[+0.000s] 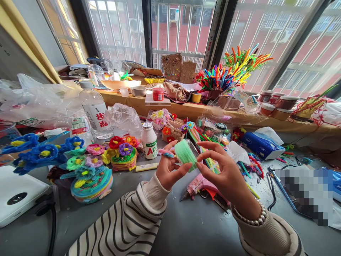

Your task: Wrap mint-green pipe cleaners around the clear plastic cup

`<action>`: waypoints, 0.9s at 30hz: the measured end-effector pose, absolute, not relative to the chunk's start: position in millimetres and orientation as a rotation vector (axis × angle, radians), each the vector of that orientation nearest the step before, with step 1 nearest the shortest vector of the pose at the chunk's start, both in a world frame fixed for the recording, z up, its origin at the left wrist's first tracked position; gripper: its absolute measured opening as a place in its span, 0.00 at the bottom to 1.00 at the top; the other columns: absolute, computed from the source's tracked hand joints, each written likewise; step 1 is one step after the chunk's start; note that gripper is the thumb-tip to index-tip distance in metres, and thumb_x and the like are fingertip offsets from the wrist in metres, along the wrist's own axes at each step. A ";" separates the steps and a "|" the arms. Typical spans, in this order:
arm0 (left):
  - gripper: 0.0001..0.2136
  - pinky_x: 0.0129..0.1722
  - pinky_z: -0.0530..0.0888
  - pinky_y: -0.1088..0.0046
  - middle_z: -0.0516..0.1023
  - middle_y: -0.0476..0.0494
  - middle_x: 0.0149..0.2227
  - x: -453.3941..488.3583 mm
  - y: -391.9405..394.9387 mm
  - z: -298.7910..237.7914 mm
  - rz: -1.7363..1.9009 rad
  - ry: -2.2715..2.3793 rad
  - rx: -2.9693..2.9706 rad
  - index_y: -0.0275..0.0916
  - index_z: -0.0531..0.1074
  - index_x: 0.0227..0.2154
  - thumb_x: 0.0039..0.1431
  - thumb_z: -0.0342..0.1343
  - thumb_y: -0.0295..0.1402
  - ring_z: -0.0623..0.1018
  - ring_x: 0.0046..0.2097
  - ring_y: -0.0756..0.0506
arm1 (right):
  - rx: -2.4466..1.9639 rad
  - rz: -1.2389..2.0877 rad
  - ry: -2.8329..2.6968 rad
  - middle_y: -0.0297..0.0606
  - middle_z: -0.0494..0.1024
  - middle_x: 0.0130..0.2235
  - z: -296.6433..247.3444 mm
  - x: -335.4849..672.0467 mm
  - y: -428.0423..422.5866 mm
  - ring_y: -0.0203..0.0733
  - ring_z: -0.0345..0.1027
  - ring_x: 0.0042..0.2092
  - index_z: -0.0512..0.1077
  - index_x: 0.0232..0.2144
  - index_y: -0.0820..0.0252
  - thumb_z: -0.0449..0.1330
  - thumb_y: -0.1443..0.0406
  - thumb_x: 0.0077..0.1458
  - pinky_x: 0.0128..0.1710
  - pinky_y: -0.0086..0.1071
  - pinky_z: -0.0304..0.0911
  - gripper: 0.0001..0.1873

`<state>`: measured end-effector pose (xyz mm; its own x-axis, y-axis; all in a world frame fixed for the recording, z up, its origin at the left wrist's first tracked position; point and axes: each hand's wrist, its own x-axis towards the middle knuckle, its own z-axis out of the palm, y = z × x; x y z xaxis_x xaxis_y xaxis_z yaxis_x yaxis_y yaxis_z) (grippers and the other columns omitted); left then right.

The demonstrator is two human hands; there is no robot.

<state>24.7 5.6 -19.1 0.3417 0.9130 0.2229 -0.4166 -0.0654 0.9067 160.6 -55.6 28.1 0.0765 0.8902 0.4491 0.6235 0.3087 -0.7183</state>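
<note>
Far left of green chenille coil point(184, 153): stacked fuzzy flower-topped discs point(92, 179). Just left of it: smooth white drink bottle point(149, 140). Our left hand point(167, 170) pinches coil's lower edge, thumb and fingers closed on it. Coil round, flat, plush, held above grey table point(186, 227). Below coil: pink glue gun point(198, 184), hard plastic. Our right hand point(226, 170) nips coil's right rim, fingertips closed. We judge winding underway; next turn calls for firm, even pinch.

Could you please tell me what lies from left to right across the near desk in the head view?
White box, stacked flower coasters, small white bottle, left hand, green coil, right hand, blue tissue pack.
</note>
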 end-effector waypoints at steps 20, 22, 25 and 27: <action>0.36 0.37 0.69 0.70 0.69 0.43 0.45 22.1 8.9 -20.3 1.136 0.570 1.219 0.42 0.53 0.50 0.38 0.63 0.39 0.74 0.39 0.46 | -1.405 0.400 -1.617 0.37 0.66 0.47 29.1 159.8 -54.6 0.42 0.58 0.51 0.68 0.24 0.56 0.58 0.65 0.46 0.53 0.40 0.49 0.02; 0.35 0.36 0.69 0.70 0.68 0.41 0.46 21.8 9.8 -20.7 1.119 0.593 1.235 0.41 0.52 0.50 0.38 0.63 0.40 0.74 0.40 0.46 | -1.401 0.423 -1.614 0.38 0.67 0.47 27.4 160.9 -53.7 0.42 0.59 0.51 0.69 0.25 0.56 0.58 0.64 0.46 0.53 0.40 0.49 0.02; 0.36 0.34 0.69 0.71 0.67 0.40 0.47 21.2 11.4 -21.4 1.090 0.603 1.257 0.41 0.51 0.50 0.39 0.62 0.41 0.73 0.41 0.45 | -1.388 0.439 -1.619 0.38 0.67 0.47 25.6 162.7 -53.0 0.42 0.59 0.51 0.69 0.26 0.56 0.58 0.64 0.46 0.53 0.40 0.49 0.02; 0.36 0.33 0.70 0.72 0.66 0.39 0.47 20.9 12.0 -21.9 1.086 0.600 1.257 0.41 0.50 0.50 0.39 0.62 0.41 0.73 0.41 0.45 | -1.381 0.457 -1.616 0.38 0.67 0.47 25.3 164.1 -52.8 0.43 0.58 0.52 0.70 0.27 0.56 0.58 0.63 0.47 0.54 0.40 0.49 0.03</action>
